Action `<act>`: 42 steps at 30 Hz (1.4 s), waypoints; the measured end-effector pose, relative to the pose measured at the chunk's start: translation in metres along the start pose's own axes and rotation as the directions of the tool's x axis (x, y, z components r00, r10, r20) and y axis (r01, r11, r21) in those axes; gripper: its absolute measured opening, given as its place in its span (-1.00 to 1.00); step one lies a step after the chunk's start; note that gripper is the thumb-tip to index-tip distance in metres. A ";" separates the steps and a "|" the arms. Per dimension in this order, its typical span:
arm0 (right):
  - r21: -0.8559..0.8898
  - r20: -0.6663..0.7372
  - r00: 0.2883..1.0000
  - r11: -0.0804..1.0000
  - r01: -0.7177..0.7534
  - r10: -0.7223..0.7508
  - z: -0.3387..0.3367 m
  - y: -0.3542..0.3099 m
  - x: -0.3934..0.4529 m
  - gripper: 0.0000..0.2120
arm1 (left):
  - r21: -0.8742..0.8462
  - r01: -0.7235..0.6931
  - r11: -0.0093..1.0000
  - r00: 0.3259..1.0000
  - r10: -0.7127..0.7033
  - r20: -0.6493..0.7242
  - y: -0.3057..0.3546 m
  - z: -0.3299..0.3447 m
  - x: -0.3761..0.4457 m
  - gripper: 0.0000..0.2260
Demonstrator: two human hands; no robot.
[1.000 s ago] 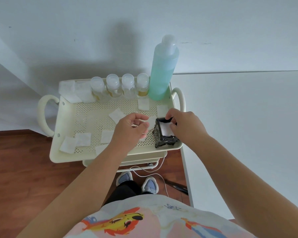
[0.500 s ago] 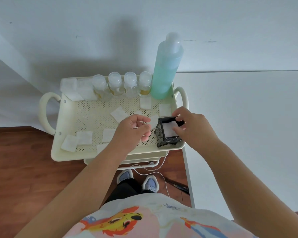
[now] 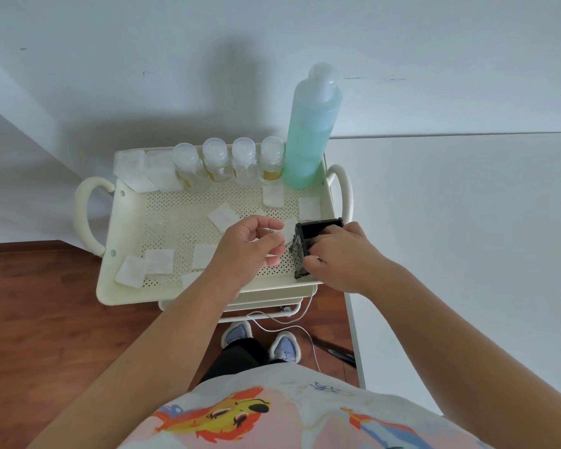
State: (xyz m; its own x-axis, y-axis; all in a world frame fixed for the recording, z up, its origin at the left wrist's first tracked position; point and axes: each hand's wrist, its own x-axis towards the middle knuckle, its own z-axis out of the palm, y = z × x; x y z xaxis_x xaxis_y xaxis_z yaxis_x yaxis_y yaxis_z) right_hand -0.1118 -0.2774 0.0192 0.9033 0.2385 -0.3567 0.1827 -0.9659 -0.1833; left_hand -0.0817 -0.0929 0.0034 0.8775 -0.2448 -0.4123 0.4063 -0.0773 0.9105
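Observation:
A small black square box (image 3: 305,241) stands at the front right corner of a cream perforated cart tray (image 3: 127,286). My right hand (image 3: 340,257) grips it, fingers over the far rim and thumb on the near side, hiding most of the inside. My left hand (image 3: 250,251) hovers over the tray just left of the box, fingers loosely curled and holding nothing. A white cotton pad (image 3: 289,231) lies between its fingertips and the box. More pads, such as the square pad (image 3: 222,215), are scattered over the tray.
Four small clear bottles (image 3: 230,163) and a tall turquoise bottle (image 3: 311,134) line the tray's back edge, with stacked pads (image 3: 133,170) at the back left. A white table (image 3: 467,254) adjoins the cart on the right. Below are wooden floor, my slippers and a white cable (image 3: 302,319).
My right hand has shifted from pressing a white pad into the box to gripping the box. The pad inside no longer shows. My left hand's fingers have loosened slightly.

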 end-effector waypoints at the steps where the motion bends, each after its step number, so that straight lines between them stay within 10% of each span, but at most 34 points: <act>1: -0.010 0.028 1.000 1.000 0.008 -0.008 0.002 0.000 0.000 -0.57 | 0.002 0.002 1.000 1.000 -0.002 -0.004 0.000 -0.001 -0.001 -0.89; 12: -0.144 0.174 0.985 0.990 0.009 0.016 -0.008 0.001 0.005 -0.66 | -0.001 0.009 1.000 1.000 -0.009 -0.019 -0.007 -0.011 -0.002 -0.90; 21: 0.288 -0.203 0.975 0.957 -0.027 0.089 -0.073 0.015 0.047 -0.75 | 0.466 0.015 0.885 0.986 0.065 -0.156 -0.035 -0.051 0.013 -0.87; 28: -0.278 0.266 0.964 0.959 0.052 0.024 -0.029 0.023 0.149 -0.65 | 0.830 -0.142 0.539 0.983 0.173 0.056 -0.065 -0.029 0.046 -0.79; 33: -0.389 0.259 0.964 0.920 0.043 0.064 -0.010 0.035 0.163 -0.62 | 0.895 -0.137 0.425 0.977 0.208 0.050 -0.075 -0.025 0.054 -0.78; 42: -0.380 0.278 0.954 0.925 -0.002 0.116 0.001 0.039 0.169 -0.64 | 0.841 -0.078 0.535 0.989 0.150 -0.003 -0.075 -0.013 0.055 -0.60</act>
State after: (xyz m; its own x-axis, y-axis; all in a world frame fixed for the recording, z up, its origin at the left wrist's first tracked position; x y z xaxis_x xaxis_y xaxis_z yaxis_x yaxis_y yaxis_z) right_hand 0.0473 -0.2747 -0.0496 0.7749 0.1437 -0.6156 0.3150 -0.9321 0.1789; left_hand -0.0603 -0.0882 -0.0880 0.9293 -0.2505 -0.2713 -0.0658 -0.8352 0.5460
